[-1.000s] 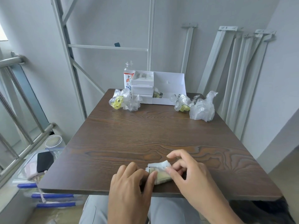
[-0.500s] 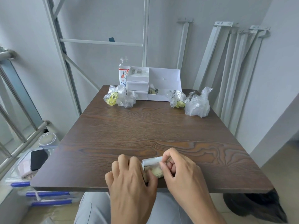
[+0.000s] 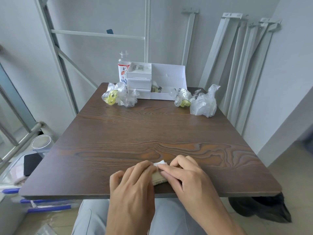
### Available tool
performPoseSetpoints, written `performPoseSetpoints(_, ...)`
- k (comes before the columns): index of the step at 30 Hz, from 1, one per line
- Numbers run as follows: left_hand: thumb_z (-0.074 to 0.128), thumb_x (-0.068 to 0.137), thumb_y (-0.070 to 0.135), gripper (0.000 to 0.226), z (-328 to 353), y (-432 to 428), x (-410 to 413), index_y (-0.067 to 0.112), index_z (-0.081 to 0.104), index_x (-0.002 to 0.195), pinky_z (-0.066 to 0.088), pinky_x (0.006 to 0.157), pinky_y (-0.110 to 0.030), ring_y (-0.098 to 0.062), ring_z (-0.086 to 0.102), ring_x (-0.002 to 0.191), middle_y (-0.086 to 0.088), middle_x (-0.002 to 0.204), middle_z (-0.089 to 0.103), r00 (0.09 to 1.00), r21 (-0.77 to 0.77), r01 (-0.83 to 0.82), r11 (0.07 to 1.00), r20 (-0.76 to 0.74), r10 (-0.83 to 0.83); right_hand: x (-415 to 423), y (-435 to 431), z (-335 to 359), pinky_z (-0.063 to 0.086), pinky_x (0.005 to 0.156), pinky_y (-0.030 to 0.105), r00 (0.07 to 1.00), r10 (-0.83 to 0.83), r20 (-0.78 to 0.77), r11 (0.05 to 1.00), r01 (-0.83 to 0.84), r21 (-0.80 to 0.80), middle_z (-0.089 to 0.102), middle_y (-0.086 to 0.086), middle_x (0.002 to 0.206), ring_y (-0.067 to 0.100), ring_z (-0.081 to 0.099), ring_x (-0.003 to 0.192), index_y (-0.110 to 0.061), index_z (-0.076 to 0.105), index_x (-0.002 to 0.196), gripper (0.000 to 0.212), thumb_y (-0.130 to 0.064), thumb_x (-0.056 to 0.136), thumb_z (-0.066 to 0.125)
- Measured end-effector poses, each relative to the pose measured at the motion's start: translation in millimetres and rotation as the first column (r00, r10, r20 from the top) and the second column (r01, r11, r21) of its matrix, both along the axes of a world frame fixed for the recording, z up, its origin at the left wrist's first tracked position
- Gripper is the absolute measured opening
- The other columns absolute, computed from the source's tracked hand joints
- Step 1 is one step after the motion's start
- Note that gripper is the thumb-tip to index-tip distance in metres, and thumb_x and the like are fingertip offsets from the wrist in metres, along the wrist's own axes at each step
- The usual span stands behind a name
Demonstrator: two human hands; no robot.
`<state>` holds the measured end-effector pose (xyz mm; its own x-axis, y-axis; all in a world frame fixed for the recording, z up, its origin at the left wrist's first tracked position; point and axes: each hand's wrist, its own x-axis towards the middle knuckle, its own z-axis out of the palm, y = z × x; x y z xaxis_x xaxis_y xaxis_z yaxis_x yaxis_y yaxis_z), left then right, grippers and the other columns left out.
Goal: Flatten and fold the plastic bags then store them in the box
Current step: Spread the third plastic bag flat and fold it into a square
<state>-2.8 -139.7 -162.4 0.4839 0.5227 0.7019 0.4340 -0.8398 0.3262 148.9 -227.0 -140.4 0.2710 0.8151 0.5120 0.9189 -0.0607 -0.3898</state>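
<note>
A small folded plastic bag [image 3: 158,178], whitish with a yellow tint, lies near the front edge of the dark wooden table [image 3: 152,129]. My left hand [image 3: 133,185] lies over its left part with the fingers bent onto it. My right hand [image 3: 184,173] presses its straight fingers on the bag's right part. Most of the bag is hidden under both hands. Crumpled clear bags sit at the back: a bunch with yellow print on the left [image 3: 116,96], one with yellow [image 3: 182,97] and a plain one [image 3: 204,104] on the right. The white storage box [image 3: 167,80] stands at the back middle.
A bottle [image 3: 123,68] stands behind the box's left side. Metal rails [image 3: 237,65] lean on the wall to the right. A clear jar [image 3: 41,144] and plastic bins [image 3: 20,168] sit on the floor to the left. A black bag [image 3: 264,209] lies under the table's right corner.
Both hands have pressed closer together over the folded bag, which has become a smaller packet. The right fingers have flattened onto it.
</note>
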Motion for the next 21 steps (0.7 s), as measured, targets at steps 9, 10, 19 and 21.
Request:
performPoseSetpoints(9, 0.052, 0.093, 0.018, 0.034, 1.4, 6.1, -7.2, 0.018, 0.079, 0.112, 0.042, 0.083, -0.040, -0.019, 0.074, 0.103, 0.006, 0.119, 0.074, 0.987, 0.076, -0.045, 0.996, -0.151, 0.056, 20.0, 1.4, -0.1, 0.057, 0.082, 0.035, 0.979, 0.164, 0.118, 0.986, -0.157, -0.061, 0.068, -0.022, 0.133, 0.014, 0.058, 0.120, -0.025, 0.076, 0.126, 0.029, -0.026, 0.105, 0.056)
performPoseSetpoints(10, 0.052, 0.093, 0.018, 0.034, 2.0, 6.1, -8.3, 0.018, 0.079, 0.113, 0.042, 0.084, -0.040, -0.018, 0.074, 0.105, 0.006, 0.121, 0.074, 0.986, 0.062, -0.040, 0.997, -0.160, 0.049, 22.0, -0.6, -0.6, 0.056, 0.084, 0.036, 0.978, 0.170, 0.122, 0.984, -0.163, -0.072, 0.067, -0.022, 0.136, 0.013, 0.058, 0.125, -0.026, 0.075, 0.129, 0.031, -0.029, 0.105, 0.054)
performPoseSetpoints(19, 0.048, 0.099, 0.036, 0.041, -0.7, 9.7, -26.6, 0.026, 0.076, 0.126, 0.043, 0.096, -0.043, -0.009, 0.056, 0.136, 0.013, 0.145, 0.062, 0.987, -0.025, 0.053, 0.998, -0.152, -0.056, 28.2, -17.7, 9.2, 0.051, 0.100, 0.035, 0.945, 0.298, 0.131, 0.948, -0.278, -0.152, 0.059, -0.016, 0.150, 0.012, 0.051, 0.143, -0.023, 0.070, 0.139, 0.052, -0.058, 0.100, 0.062)
performPoseSetpoints(21, 0.046, 0.099, 0.038, 0.042, 0.5, 9.2, -30.3, 0.024, 0.078, 0.122, 0.044, 0.096, -0.044, -0.008, 0.056, 0.135, 0.011, 0.144, 0.063, 0.981, -0.028, 0.102, 0.994, -0.166, -0.105, 19.5, -9.9, 6.8, 0.052, 0.095, 0.024, 0.925, 0.342, 0.166, 0.939, -0.331, -0.090, 0.065, -0.016, 0.142, 0.006, 0.060, 0.131, -0.026, 0.075, 0.130, 0.042, -0.054, 0.101, 0.062)
